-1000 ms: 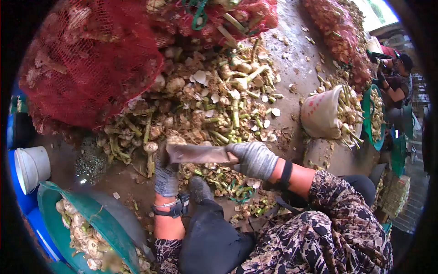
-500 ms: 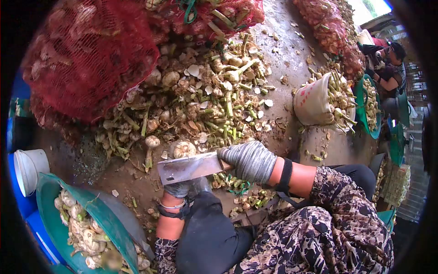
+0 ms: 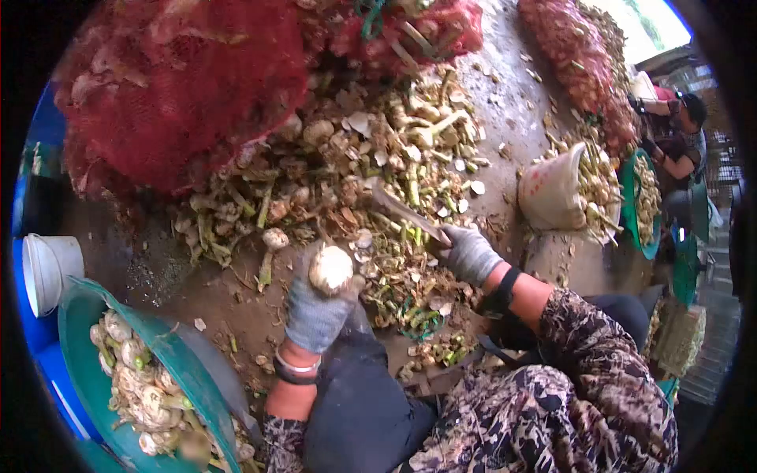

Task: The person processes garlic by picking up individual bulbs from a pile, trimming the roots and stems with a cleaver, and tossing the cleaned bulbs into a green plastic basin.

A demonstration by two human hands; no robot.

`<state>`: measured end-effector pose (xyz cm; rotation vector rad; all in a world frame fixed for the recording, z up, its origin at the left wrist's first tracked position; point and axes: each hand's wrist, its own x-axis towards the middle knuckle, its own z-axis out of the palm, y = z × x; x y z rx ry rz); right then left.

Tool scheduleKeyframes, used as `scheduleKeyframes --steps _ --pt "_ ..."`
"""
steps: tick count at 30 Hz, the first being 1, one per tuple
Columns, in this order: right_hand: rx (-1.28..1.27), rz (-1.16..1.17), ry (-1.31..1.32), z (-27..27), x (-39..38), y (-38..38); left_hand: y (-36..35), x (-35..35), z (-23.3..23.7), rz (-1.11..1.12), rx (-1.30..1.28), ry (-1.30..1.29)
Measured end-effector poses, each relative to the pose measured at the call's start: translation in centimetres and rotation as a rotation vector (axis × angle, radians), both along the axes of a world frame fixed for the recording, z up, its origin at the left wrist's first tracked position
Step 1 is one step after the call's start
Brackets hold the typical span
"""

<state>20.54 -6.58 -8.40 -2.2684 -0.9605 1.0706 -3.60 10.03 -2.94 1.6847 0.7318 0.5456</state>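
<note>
- The left hand (image 3: 315,309), gloved, is closed around a bulb (image 3: 331,268). The bulb is held up above the floor (image 3: 213,303), just in front of the knees.
- The right hand (image 3: 469,254), gloved, is closed on the handle of a cleaver (image 3: 398,209). The blade is pointed away over the pile (image 3: 378,158) and is kept apart from the bulb.
- Done, as judged: pale bulbs with short stems are stacked in the green basket (image 3: 79,339) at the near left edge of the floor, and it is partly filled. Cut stems and skins are heaped in the pile.
- Left, as judged: the red sacks (image 3: 173,102) along the far edge are seen bulging. Bulbs with long stems are scattered through the pile. Most of the stock is taken to be uncut.
- Open room: a strip of bare wet floor is left between the basket and the pile, to the left of the held bulb. More bare floor is seen beyond the pile, toward the far right.
- Limits: the pile is met directly ahead of both hands, and the knees are close beneath them. A white bucket (image 3: 548,197), filled with stems, is set to the right, well apart from the cleaver.
- A second person (image 3: 678,142) is seated at the far right edge, well apart.
</note>
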Motion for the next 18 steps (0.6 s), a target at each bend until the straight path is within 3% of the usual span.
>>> scheduleKeyframes --steps 2,3,4,5,7,8,9,11,13,15,16,17,18 --pt "0.199 -0.019 0.218 0.4 -2.1 1.5 -0.8 1.7 -1.7 -0.057 -0.095 -0.073" --pt "0.267 -0.100 0.454 2.8 -3.7 3.4 -1.2 2.6 -2.2 -0.084 -0.144 -0.107" --pt "0.259 -0.215 0.691 5.8 -5.0 4.6 -1.0 2.9 -2.7 -0.137 0.181 0.011" --pt "0.129 -0.144 0.827 7.4 -4.6 5.6 -0.8 3.1 -3.0 -0.187 0.504 0.129" --pt "0.138 -0.077 0.646 7.3 -4.9 6.6 -0.3 2.6 -4.2 -0.169 0.309 -0.051" --pt "0.311 -0.089 0.654 6.1 -5.0 6.6 0.3 1.8 -6.5 -0.146 -0.522 -0.263" --pt "0.483 -0.098 0.663 5.8 -5.3 7.1 -0.2 1.8 -7.7 -0.094 -0.525 -0.255" --pt "0.399 -0.065 0.549 5.7 -5.2 6.1 -1.1 1.6 -10.2 0.008 -0.530 -0.241" --pt "0.373 0.081 0.446 4.3 -5.2 5.5 -1.0 1.7 -11.0 -0.077 -0.673 -0.195" --pt "0.251 0.292 0.177 6.6 -4.0 5.5 -0.4 1.6 -12.9 -0.185 -0.778 -0.193" --pt "0.256 0.366 0.091 7.6 -3.5 5.2 0.4 1.4 -14.4 -0.382 -0.472 0.034" --pt "0.263 0.441 0.006 8.2 -3.1 5.0 -0.4 0.6 -15.7 -0.393 -0.318 0.049" --pt "0.263 0.440 0.007 8.3 -2.7 4.7 -0.9 0.0 -15.8 -0.394 -0.006 0.086"
